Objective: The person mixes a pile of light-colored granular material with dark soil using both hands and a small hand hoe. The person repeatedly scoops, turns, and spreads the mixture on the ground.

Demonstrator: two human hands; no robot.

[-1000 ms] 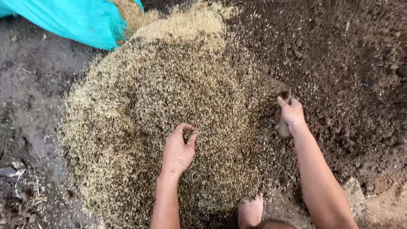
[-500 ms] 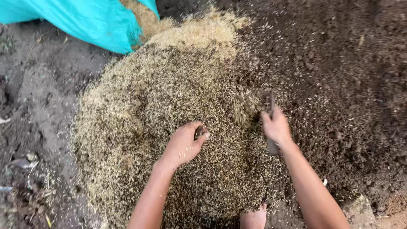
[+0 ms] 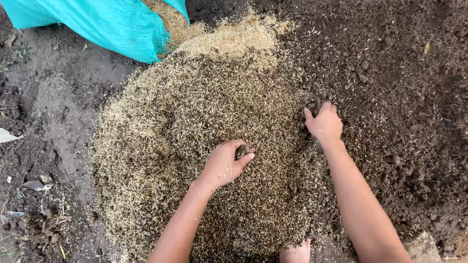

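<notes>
My left hand (image 3: 225, 163) presses into the middle of a wide heap of pale husks (image 3: 195, 146) mixed with dark soil, fingers curled together around a small dark clod. My right hand (image 3: 324, 124), at about three o'clock from it, digs at the heap's edge where it meets the bare dark soil (image 3: 404, 97), fingers bent and half buried; whether they grip anything I cannot tell. A turquoise sack (image 3: 102, 22) lies at eleven o'clock, husks spilling from its mouth. A bare foot (image 3: 295, 253) shows at six o'clock.
</notes>
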